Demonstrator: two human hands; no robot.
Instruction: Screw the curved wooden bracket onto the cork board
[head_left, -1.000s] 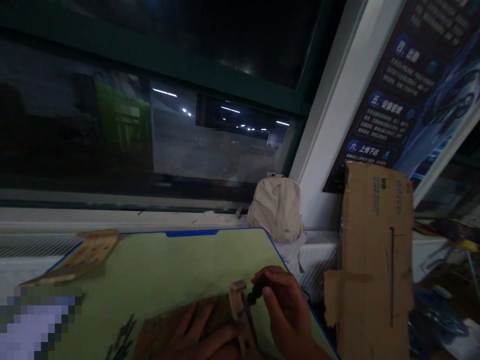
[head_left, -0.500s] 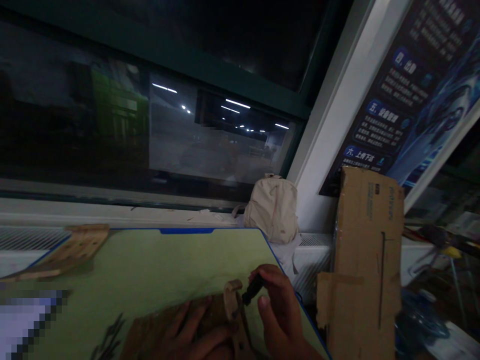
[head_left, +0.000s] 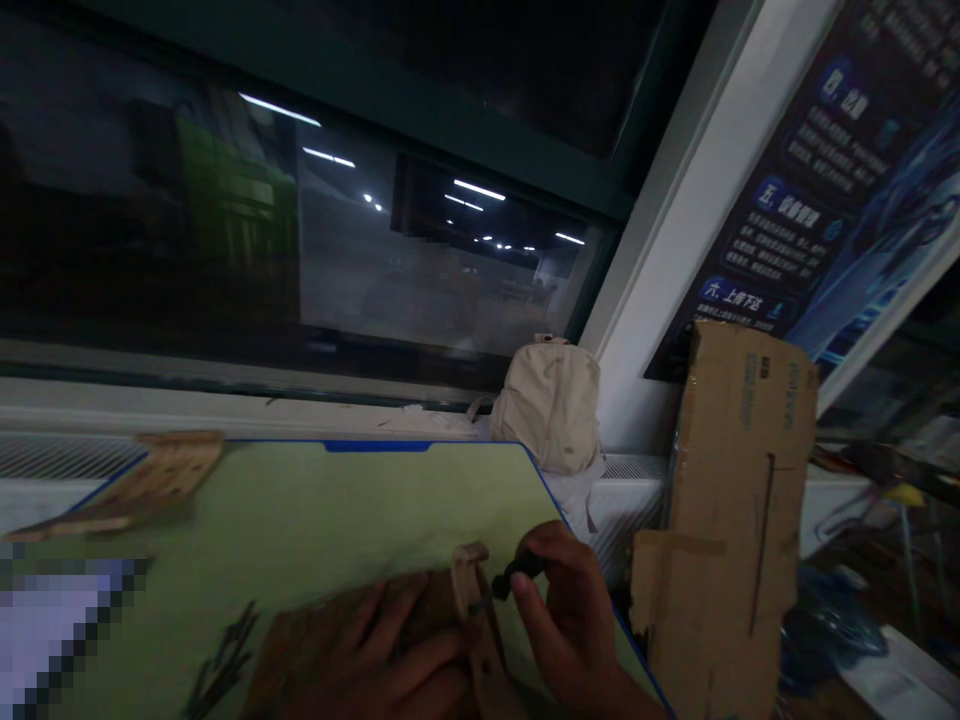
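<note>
Wooden bracket [head_left: 487,658] at the left hand [head_left: 401,645], dark tool [head_left: 523,570] in the right hand [head_left: 568,610]

The bracket stands out at the near edge of view, over the worktop [head_left: 352,520], its hooked end pointing away from the person and a small dark hole showing lower down. It sits at the right end of a brown board [head_left: 289,645], though shadow hides whether the two are joined.

The left hand lies palm down across the board, fingers fairly straight and a little apart, the nearest ones reaching the bracket. Its thumb is hidden, so I cannot tell whether it grips the wood or only steadies it. The right hand is pinched closed around the tool's stubby black handle, thumb on one side and fingers on the other. The tool's narrow end points towards the bracket; whether it touches is too dim to tell.

By its look, the bracket should be light and stiff, with a dry, grippy surface; the curved hook is probably its weakest part, so the straight length is the better hold. The tool seems small and firm, best taken by the thick handle.

Left of the board lie some thin dark pieces [head_left: 225,660], well apart from the right hand.
</note>
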